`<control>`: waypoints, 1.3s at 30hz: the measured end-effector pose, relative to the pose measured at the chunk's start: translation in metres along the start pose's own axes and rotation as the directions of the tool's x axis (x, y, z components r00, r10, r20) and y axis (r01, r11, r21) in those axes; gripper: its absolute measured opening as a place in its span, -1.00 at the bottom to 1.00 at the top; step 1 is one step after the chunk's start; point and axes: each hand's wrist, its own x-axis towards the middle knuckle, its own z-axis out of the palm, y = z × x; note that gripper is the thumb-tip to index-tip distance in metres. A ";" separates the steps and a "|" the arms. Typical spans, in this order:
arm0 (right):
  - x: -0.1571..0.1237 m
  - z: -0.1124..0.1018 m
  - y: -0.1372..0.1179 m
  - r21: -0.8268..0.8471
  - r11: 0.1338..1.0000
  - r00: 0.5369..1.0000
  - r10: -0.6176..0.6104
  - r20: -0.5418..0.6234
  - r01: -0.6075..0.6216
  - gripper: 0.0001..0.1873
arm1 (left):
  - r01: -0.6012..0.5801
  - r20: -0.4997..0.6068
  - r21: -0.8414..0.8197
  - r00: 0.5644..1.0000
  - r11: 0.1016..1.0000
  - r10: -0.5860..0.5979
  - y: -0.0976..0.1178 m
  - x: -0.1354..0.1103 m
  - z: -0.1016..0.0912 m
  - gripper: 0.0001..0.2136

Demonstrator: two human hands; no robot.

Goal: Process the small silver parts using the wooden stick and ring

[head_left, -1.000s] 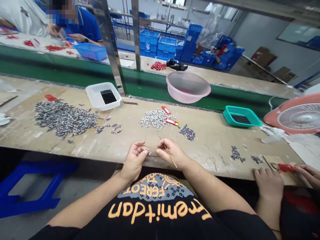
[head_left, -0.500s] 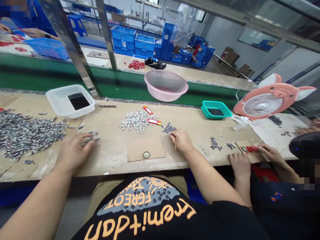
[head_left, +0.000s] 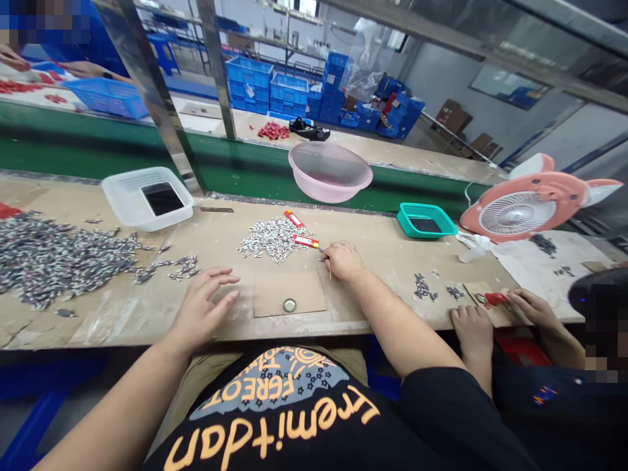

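Observation:
My left hand [head_left: 209, 304] is over the table with its fingers apart and nothing in them. It is between a small scatter of grey-and-white parts [head_left: 185, 267] and a cardboard piece [head_left: 269, 291] that bears a bottle cap [head_left: 290, 305]. Pinched in my right hand [head_left: 344, 260] is a thin wooden stick [head_left: 330, 272], pointing down. That hand hides most of a small dark heap of parts. Close by lie two red-and-yellow packets [head_left: 305, 241], beside a heap of small whitish parts [head_left: 269, 241].
A large grey-and-white heap [head_left: 63, 261] covers the left side. Behind are a white tray [head_left: 118, 196] holding a dark flat object, a pink basin [head_left: 328, 190], a green tray [head_left: 426, 233] and a pig-shaped fan [head_left: 471, 219]. At right, a co-worker's hands [head_left: 471, 327] hold a red object.
My left hand has moved right, away from the small grey-and-white parts, which now lie in a looser trail. My right hand has shifted slightly left, over the dark heap, still with the stick.

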 end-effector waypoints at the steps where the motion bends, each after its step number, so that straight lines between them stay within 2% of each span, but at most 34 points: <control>1: 0.001 -0.001 -0.001 0.002 1.000 1.000 -0.008 0.003 0.008 -0.79 | -0.006 0.013 -0.026 1.000 1.000 0.007 0.004 -0.001 0.003 -0.81; 8: 0.007 -0.008 -0.002 0.026 0.998 0.998 -0.061 0.029 0.060 -0.82 | 0.002 0.109 -0.211 0.994 0.978 0.021 0.031 -0.002 0.018 -0.79; 10: 0.005 -0.012 -0.005 0.036 0.996 0.997 -0.077 0.017 0.076 -0.85 | 0.031 0.133 -0.293 0.991 0.956 0.009 0.039 -0.003 0.023 -0.80; 12: -0.001 -0.016 -0.014 0.044 0.995 0.996 -0.094 -0.006 0.094 -0.86 | 0.108 0.166 -0.411 0.985 0.905 -0.042 0.050 -0.003 0.030 -0.81; 14: -0.013 -0.021 -0.029 0.102 0.984 0.987 -0.136 -0.082 0.144 -0.87 | 0.255 0.217 -0.561 0.963 0.787 -0.157 0.062 -0.004 0.040 -0.81; 17: -0.037 -0.025 -0.058 0.293 0.907 0.930 -0.213 -0.299 0.302 -0.94 | 0.444 0.310 -0.759 0.889 0.476 -0.337 0.080 -0.004 0.055 -0.77; 19: -0.053 -0.026 -0.076 0.390 0.826 0.879 -0.236 -0.414 0.406 -0.96 | 0.473 0.347 -0.830 0.853 0.297 -0.389 0.088 -0.003 0.064 -0.76; 21: -0.064 -0.027 -0.088 0.432 0.771 0.846 -0.251 -0.470 0.468 -0.93 | 0.459 0.352 -0.864 0.845 0.207 -0.403 0.091 -0.004 0.070 -0.79; 24: -0.074 -0.025 -0.096 0.455 0.738 0.835 -0.267 -0.482 0.498 -0.91 | 0.431 0.329 -0.885 0.847 0.175 -0.418 0.091 -0.009 0.075 -0.85; 30: -0.081 -0.019 -0.099 0.528 0.684 0.849 -0.278 -0.449 0.503 -0.91 | 0.428 0.315 -0.890 0.827 0.158 -0.465 0.091 -0.018 0.076 -0.82; 35: -0.085 -0.009 -0.087 0.686 0.564 0.887 -0.259 -0.382 0.460 -0.75 | 0.433 0.306 -0.892 0.788 0.128 -0.534 0.082 -0.024 0.066 -0.84; 39: -0.088 0.010 -0.076 0.720 0.550 0.906 -0.239 -0.350 0.423 -0.76 | 0.506 0.374 -0.855 0.755 0.116 -0.539 0.073 -0.033 0.062 -0.87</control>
